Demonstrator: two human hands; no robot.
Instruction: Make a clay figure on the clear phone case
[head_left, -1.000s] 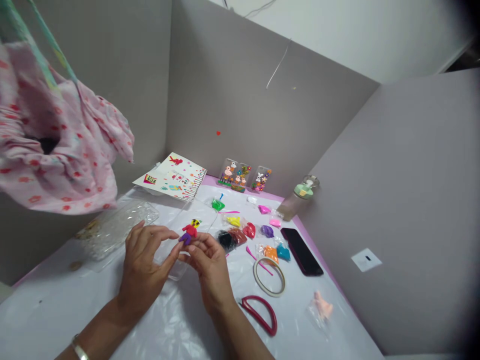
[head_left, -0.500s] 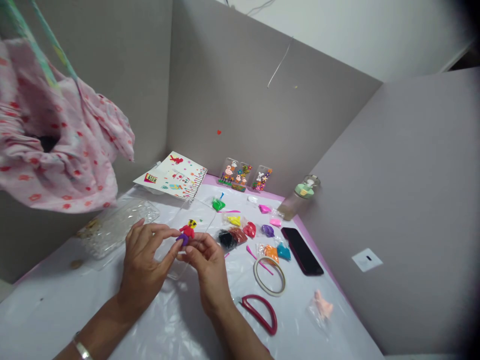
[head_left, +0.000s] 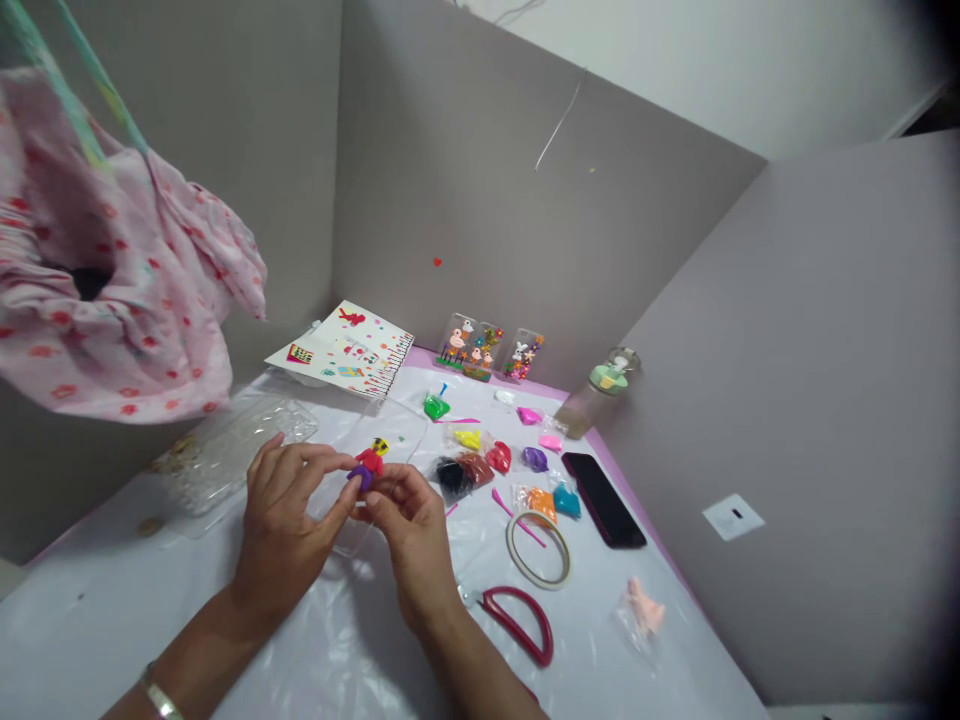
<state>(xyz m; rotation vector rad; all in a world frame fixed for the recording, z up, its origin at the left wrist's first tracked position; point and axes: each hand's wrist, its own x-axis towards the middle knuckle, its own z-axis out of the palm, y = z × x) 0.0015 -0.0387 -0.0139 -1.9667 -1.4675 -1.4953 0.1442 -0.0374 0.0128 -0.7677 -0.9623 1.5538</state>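
A small clay figure (head_left: 370,459) with a yellow head, black marks on its face, a red top and purple legs is held up between my two hands. My left hand (head_left: 289,525) pinches it from the left, thumb and index finger at the purple legs. From the other side my right hand (head_left: 414,525) has its thumb and fingers closed at the lower right of the figure; what exactly its fingertips grip is hidden. Behind and beneath the figure lies a clear, thin sheet or case (head_left: 405,422), partly covered by my hands.
Bagged clay lumps, among them red (head_left: 498,457), orange (head_left: 541,503) and peach (head_left: 646,605), lie to the right. Near them are a tape roll (head_left: 513,562), red-handled scissors (head_left: 517,625), a phone (head_left: 604,502) and a bottle (head_left: 592,402). Decorated clear cases (head_left: 523,356) lean on the wall; plastic packaging (head_left: 240,455) sits left.
The clay figure has shifted slightly left and tilted a little between my fingers. Both hands keep nearly the same place and grip.
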